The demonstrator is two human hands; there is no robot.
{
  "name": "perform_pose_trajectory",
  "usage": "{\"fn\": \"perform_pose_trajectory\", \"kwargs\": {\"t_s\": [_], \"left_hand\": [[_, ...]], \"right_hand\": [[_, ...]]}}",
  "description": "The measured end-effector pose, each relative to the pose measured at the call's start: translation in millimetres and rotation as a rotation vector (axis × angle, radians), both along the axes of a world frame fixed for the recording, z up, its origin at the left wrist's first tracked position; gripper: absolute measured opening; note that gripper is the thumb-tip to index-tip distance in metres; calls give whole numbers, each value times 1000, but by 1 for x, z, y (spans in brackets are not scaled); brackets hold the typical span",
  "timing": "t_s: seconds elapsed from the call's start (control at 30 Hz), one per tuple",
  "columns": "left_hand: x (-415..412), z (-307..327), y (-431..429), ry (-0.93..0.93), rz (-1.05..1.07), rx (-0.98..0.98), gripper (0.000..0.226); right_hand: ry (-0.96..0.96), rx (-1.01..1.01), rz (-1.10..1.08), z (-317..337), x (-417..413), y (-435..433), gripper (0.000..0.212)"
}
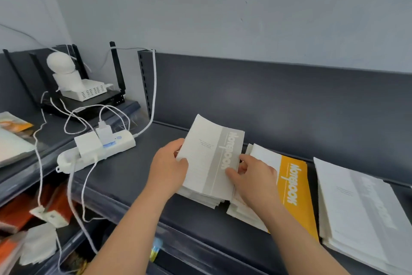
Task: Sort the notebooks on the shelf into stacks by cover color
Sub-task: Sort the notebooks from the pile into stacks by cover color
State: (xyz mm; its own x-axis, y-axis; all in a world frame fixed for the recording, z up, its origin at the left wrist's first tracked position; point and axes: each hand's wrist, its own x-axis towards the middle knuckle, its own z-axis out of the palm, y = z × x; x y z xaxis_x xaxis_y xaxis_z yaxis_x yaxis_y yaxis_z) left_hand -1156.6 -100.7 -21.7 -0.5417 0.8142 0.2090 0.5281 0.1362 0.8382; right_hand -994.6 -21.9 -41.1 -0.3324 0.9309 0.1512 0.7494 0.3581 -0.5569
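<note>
Ok, both hands on one grey notebook. Left hand grips its left edge: thumb on the cover, fingers curled behind. Right hand pinches the right edge by the grey band, thumb on top. The notebook is tilted, far end raised, near end down on the grey stack under it. The cover is off-white with a grey band and white "Notebook" lettering.

That stack sits mid-way along the dark shelf. Just beside it on the right is the yellow stack, lying flat, top cover with a yellow band and the same lettering. The right forearm crosses over its left part. Further right, across a narrow gap, is a pale grey stack, flat, running out of view at the right edge.

Left of the notebooks is a white power strip with adapters plugged in. A white cable runs up the back upright. Behind it is a black router, antennas up, with a white box on top. The lower shelf at left holds orange items; can't tell what they are.
</note>
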Motion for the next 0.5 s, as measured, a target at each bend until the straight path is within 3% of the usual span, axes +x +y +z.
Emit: {"fn": "perform_pose_trajectory", "kwargs": {"t_s": [0.33,0.5], "left_hand": [[-39,-33,14,246,-33,-147,46],[-33,-26,11,497,-10,-159,40]], "right_hand": [[-348,126,-25,-10,-31,-6,36],[-166,111,-38,-7,-29,-8,36]]}}
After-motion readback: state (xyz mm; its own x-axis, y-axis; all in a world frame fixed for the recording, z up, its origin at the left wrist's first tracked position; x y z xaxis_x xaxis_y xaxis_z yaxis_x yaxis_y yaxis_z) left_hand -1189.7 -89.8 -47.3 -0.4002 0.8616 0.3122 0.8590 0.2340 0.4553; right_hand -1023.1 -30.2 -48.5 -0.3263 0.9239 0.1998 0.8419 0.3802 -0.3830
